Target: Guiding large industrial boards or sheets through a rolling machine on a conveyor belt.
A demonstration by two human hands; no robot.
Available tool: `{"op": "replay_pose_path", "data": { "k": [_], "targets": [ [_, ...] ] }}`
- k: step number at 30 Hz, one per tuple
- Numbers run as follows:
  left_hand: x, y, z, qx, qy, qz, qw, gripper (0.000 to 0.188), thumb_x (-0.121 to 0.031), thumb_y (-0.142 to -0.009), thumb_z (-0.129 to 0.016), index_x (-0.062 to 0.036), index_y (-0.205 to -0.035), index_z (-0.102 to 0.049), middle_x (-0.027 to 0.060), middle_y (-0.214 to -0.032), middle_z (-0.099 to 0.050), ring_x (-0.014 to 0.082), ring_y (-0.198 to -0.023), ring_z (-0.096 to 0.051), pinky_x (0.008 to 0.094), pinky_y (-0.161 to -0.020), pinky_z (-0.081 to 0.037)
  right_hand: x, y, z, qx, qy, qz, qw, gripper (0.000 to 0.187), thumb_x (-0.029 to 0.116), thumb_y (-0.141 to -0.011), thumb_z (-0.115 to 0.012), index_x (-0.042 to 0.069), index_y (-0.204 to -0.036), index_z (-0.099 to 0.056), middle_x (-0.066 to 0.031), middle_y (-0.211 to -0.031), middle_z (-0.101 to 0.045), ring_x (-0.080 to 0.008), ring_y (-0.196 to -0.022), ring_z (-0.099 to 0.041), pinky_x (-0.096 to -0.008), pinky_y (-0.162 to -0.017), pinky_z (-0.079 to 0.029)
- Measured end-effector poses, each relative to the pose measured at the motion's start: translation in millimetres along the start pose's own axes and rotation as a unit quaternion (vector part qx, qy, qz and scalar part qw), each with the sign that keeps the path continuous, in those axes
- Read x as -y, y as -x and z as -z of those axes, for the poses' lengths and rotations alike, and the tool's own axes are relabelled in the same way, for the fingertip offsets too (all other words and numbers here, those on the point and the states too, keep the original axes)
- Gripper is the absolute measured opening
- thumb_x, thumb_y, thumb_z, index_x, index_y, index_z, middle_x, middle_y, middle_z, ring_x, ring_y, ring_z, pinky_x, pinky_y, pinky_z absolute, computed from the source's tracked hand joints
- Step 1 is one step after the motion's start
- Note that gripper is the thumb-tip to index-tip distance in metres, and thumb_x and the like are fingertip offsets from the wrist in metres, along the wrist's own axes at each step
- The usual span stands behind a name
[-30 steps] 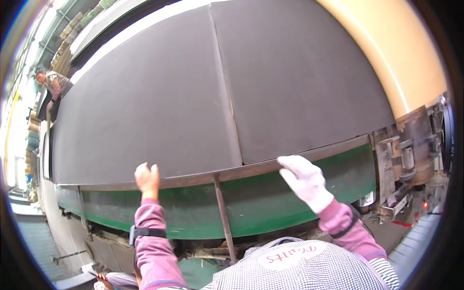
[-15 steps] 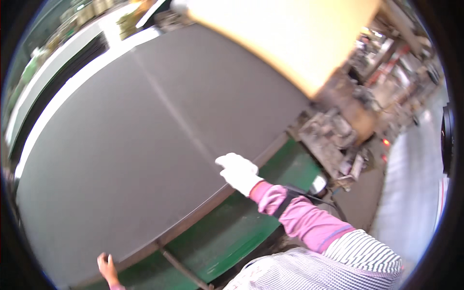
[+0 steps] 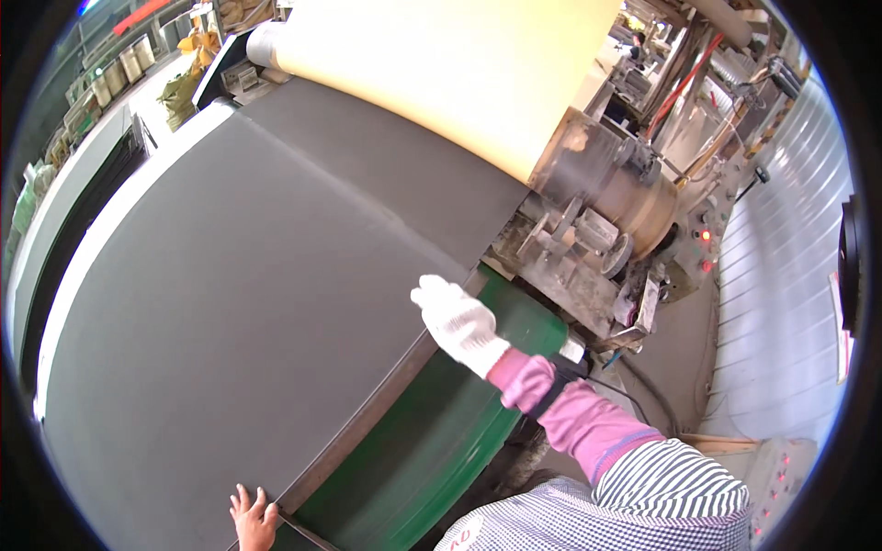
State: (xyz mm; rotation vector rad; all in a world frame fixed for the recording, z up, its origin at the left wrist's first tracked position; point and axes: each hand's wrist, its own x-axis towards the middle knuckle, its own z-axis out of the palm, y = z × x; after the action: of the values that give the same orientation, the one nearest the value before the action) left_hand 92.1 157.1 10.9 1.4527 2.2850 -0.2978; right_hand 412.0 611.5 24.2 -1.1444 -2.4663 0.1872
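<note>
A broad, flat, dark grey sheet surface (image 3: 230, 312) covers the machine bed, lying ahead of and under both hands' fingers. Judging through the fisheye bend, its long axis follows the bed's near edge, a narrow brownish rail (image 3: 367, 399), toward the big pale-orange cylindrical roller (image 3: 441, 73) across the bed's end. One pale straight stripe (image 3: 367, 207) crosses the grey from far edge to near edge, roughly parallel to the roller; whether it is a join, I cannot tell. The white-knit-gloved right hand (image 3: 457, 321) is nearer to stripe and roller, fingers extended close together at the near edge, nothing visibly held. The bare left hand (image 3: 254, 521) is farther down that edge, fingers loosely spread, grasping nothing visible; firm contact is unclear for either. Counted: two hands, one roller, one stripe, one glossy green panel (image 3: 413, 450) below the rail.
</note>
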Motion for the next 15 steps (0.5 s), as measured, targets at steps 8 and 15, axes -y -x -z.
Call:
{"op": "replay_pose_path", "data": {
  "k": [8,15],
  "targets": [
    [-131,-73,59,-0.025,0.08,0.031,0.996,0.058,-0.052,-0.084,-0.05,-0.011,-0.124,-0.056,0.0305,-0.134,-0.039,0.0531,-0.117,-0.042,0.0506,-0.099,-0.035,35,146,78,0.055,-0.232,-0.017,0.971,0.022,0.018,-0.086,-0.06,0.012,-0.107,-0.063,-0.0065,-0.094,-0.067,-0.021,-0.08,-0.066,-0.0287,-0.065,-0.054],
    [-205,-132,89,-0.032,0.045,-0.008,0.998,0.062,-0.059,-0.084,-0.046,-0.0127,-0.124,-0.057,0.0307,-0.13,-0.044,0.052,-0.104,-0.053,0.0472,-0.09,-0.045,26,227,108,0.142,-0.332,-0.206,0.909,0.02,0.022,-0.085,-0.062,0.01,-0.101,-0.066,-0.0089,-0.094,-0.067,-0.0221,-0.084,-0.066,-0.0292,-0.071,-0.054]
  ]
}}
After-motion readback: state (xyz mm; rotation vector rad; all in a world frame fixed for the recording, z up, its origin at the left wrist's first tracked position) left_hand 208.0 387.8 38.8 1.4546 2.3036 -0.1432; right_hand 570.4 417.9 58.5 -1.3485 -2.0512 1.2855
